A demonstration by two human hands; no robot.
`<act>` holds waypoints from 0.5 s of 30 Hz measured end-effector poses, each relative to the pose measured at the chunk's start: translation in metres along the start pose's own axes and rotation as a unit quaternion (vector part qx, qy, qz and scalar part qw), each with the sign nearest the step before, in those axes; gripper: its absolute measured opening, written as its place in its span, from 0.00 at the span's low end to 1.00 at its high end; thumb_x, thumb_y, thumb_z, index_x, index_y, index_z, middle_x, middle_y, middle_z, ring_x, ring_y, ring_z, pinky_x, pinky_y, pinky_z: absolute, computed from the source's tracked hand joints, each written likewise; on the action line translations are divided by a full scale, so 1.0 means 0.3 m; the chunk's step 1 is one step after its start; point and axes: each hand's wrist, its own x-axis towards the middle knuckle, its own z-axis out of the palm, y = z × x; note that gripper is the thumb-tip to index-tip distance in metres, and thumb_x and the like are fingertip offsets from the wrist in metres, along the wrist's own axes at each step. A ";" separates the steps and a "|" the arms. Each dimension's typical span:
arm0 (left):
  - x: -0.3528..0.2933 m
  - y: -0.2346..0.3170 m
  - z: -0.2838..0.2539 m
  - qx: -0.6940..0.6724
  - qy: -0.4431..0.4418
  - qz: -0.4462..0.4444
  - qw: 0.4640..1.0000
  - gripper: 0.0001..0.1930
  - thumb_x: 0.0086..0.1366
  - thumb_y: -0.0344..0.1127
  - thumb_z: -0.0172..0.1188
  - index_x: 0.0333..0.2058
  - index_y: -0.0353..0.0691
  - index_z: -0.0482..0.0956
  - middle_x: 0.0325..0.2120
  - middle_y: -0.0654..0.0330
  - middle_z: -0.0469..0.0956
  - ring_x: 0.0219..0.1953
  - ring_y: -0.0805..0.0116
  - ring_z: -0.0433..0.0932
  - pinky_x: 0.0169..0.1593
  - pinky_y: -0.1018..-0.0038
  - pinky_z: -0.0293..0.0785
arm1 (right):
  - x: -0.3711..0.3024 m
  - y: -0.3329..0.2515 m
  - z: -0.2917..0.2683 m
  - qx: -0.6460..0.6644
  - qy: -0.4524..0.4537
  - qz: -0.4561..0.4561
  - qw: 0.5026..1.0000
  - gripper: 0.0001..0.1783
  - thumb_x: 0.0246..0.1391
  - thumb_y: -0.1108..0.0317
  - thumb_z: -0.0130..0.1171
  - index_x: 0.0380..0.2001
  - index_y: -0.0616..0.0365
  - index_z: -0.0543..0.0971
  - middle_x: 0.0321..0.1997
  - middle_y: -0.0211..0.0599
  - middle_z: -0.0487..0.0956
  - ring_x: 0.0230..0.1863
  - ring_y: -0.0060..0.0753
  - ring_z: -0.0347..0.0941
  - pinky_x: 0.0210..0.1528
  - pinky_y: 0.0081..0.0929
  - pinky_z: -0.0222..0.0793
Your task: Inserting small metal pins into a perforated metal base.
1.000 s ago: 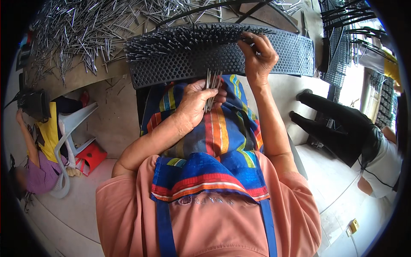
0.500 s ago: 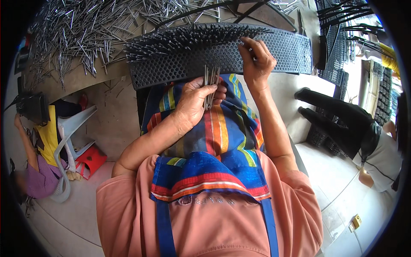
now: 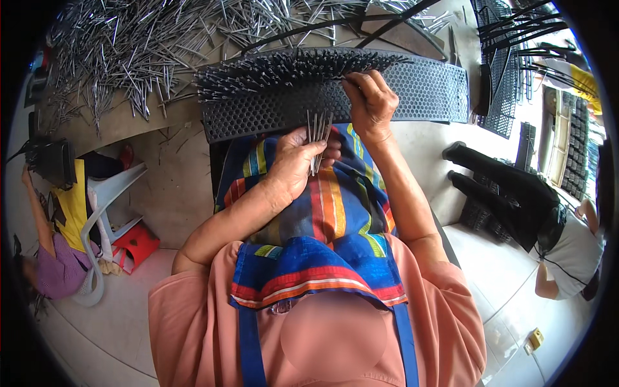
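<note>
A curved black perforated panel [image 3: 425, 90] lies across the table edge in front of me, with dense rows of dark thin rods [image 3: 277, 74] standing in its far left part. My left hand [image 3: 298, 158] is closed round a small bunch of slim metal rods [image 3: 319, 129], held upright just below the panel's near edge. Over the panel, at the right end of the standing rods, my right hand [image 3: 374, 100] has its thumb and fingers pinched together. Whatever its fingertips hold is too small to make out.
A large heap of loose metal rods [image 3: 129, 51] covers the table [image 3: 145, 132] at the far left. Further perforated panels with rods [image 3: 503, 84] stand at the right. Co-workers sit on both sides, one by a white chair [image 3: 97, 219] and a red bag [image 3: 137, 246].
My right hand has shifted left along the panel, closer to the standing rods. My left hand keeps its bunch of rods. The panel shows slightly lower in the view.
</note>
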 end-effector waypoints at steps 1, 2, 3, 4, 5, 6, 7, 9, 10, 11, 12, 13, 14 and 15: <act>0.003 0.006 0.002 -0.005 -0.004 0.000 1.000 0.10 0.66 0.25 0.53 0.44 0.36 0.78 0.34 0.56 0.82 0.32 0.68 0.83 0.36 0.75 0.80 | 0.004 0.001 0.000 0.000 0.000 -0.002 1.000 0.06 0.46 0.76 0.66 0.30 0.59 0.81 0.25 0.37 0.75 0.24 0.35 0.75 0.28 0.27 0.69; 0.005 0.010 0.004 -0.006 -0.004 0.001 1.000 0.10 0.66 0.25 0.53 0.44 0.36 0.78 0.34 0.56 0.82 0.32 0.68 0.83 0.36 0.75 0.80 | 0.006 -0.002 -0.002 0.004 0.011 -0.015 1.000 0.06 0.46 0.77 0.66 0.30 0.59 0.81 0.25 0.37 0.75 0.24 0.36 0.74 0.27 0.27 0.68; 0.008 0.014 0.006 -0.010 -0.006 -0.002 1.000 0.10 0.66 0.25 0.53 0.44 0.36 0.78 0.34 0.56 0.82 0.32 0.68 0.83 0.36 0.75 0.80 | 0.010 -0.002 -0.002 0.008 0.021 -0.028 0.999 0.05 0.46 0.77 0.66 0.29 0.59 0.81 0.24 0.37 0.75 0.23 0.36 0.73 0.27 0.27 0.68; 0.006 0.012 0.004 -0.015 -0.005 -0.007 1.000 0.10 0.66 0.25 0.53 0.44 0.35 0.78 0.34 0.55 0.82 0.33 0.67 0.83 0.36 0.75 0.80 | 0.018 -0.005 -0.005 0.008 0.020 -0.028 0.999 0.05 0.46 0.77 0.66 0.29 0.59 0.81 0.24 0.37 0.75 0.23 0.36 0.73 0.27 0.27 0.68; 0.005 0.012 0.003 -0.016 -0.004 -0.007 1.000 0.10 0.66 0.25 0.53 0.44 0.35 0.78 0.34 0.55 0.82 0.33 0.67 0.83 0.36 0.75 0.80 | 0.034 -0.010 -0.011 -0.010 -0.005 -0.042 0.999 0.05 0.46 0.76 0.66 0.28 0.59 0.80 0.24 0.37 0.75 0.23 0.37 0.73 0.27 0.28 0.67; 0.005 0.012 0.002 -0.001 0.004 -0.006 1.000 0.10 0.66 0.25 0.53 0.44 0.35 0.78 0.34 0.55 0.82 0.33 0.67 0.83 0.36 0.75 0.80 | 0.045 -0.016 -0.014 -0.027 -0.031 -0.056 0.998 0.05 0.45 0.76 0.66 0.28 0.59 0.80 0.23 0.36 0.74 0.22 0.38 0.72 0.26 0.29 0.66; 0.008 0.018 0.003 0.014 0.011 -0.006 1.000 0.10 0.66 0.25 0.53 0.44 0.34 0.78 0.34 0.54 0.82 0.33 0.66 0.83 0.36 0.75 0.80 | 0.053 -0.019 -0.013 -0.027 -0.031 -0.057 0.998 0.05 0.45 0.76 0.66 0.28 0.59 0.80 0.23 0.36 0.74 0.22 0.38 0.72 0.26 0.29 0.66; 0.011 0.012 -0.005 -0.002 -0.002 -0.008 1.000 0.10 0.65 0.25 0.53 0.44 0.35 0.78 0.34 0.55 0.82 0.33 0.67 0.83 0.36 0.75 0.80 | 0.066 -0.023 -0.010 -0.048 -0.058 -0.061 0.995 0.05 0.46 0.75 0.66 0.26 0.59 0.79 0.23 0.36 0.74 0.21 0.40 0.71 0.26 0.30 0.65; 0.010 0.009 -0.010 -0.018 -0.014 -0.012 1.000 0.10 0.65 0.25 0.53 0.44 0.36 0.78 0.34 0.55 0.82 0.33 0.67 0.83 0.36 0.75 0.80 | 0.066 -0.017 -0.008 -0.031 -0.039 -0.069 0.996 0.05 0.45 0.76 0.66 0.25 0.59 0.78 0.22 0.37 0.74 0.21 0.39 0.71 0.25 0.29 0.65; 0.009 0.007 -0.015 -0.019 -0.013 -0.010 1.000 0.10 0.65 0.25 0.53 0.44 0.36 0.78 0.34 0.55 0.82 0.33 0.67 0.83 0.36 0.75 0.80 | 0.064 -0.016 -0.015 -0.030 -0.040 -0.071 0.996 0.05 0.45 0.76 0.66 0.25 0.59 0.78 0.22 0.37 0.74 0.21 0.39 0.71 0.25 0.29 0.65; 0.008 0.005 -0.021 -0.017 -0.019 -0.015 1.000 0.10 0.65 0.25 0.54 0.44 0.36 0.79 0.34 0.56 0.83 0.33 0.68 0.83 0.36 0.75 0.80 | 0.057 -0.022 -0.026 -0.025 -0.024 -0.065 0.997 0.05 0.45 0.76 0.66 0.25 0.59 0.78 0.22 0.37 0.74 0.21 0.38 0.72 0.25 0.29 0.65; 0.003 0.002 -0.026 -0.015 -0.024 -0.023 0.999 0.10 0.65 0.25 0.54 0.44 0.37 0.79 0.34 0.57 0.83 0.32 0.68 0.83 0.36 0.75 0.80 | 0.052 -0.031 -0.035 -0.020 -0.008 -0.057 0.998 0.05 0.46 0.76 0.66 0.25 0.59 0.78 0.22 0.37 0.75 0.21 0.38 0.72 0.24 0.29 0.65; 0.000 0.001 -0.032 -0.016 -0.023 -0.024 0.999 0.10 0.65 0.25 0.54 0.44 0.37 0.79 0.34 0.57 0.83 0.32 0.68 0.83 0.36 0.75 0.80 | 0.064 -0.040 -0.040 -0.023 0.014 -0.069 0.997 0.05 0.45 0.76 0.67 0.25 0.59 0.79 0.22 0.37 0.75 0.21 0.37 0.72 0.24 0.28 0.66; -0.003 0.001 -0.038 -0.022 -0.018 -0.024 0.999 0.10 0.65 0.25 0.54 0.43 0.38 0.79 0.34 0.57 0.83 0.32 0.69 0.83 0.36 0.75 0.81 | 0.069 -0.039 -0.035 -0.023 0.013 -0.068 0.997 0.05 0.45 0.76 0.67 0.25 0.59 0.79 0.22 0.37 0.75 0.21 0.37 0.72 0.24 0.28 0.66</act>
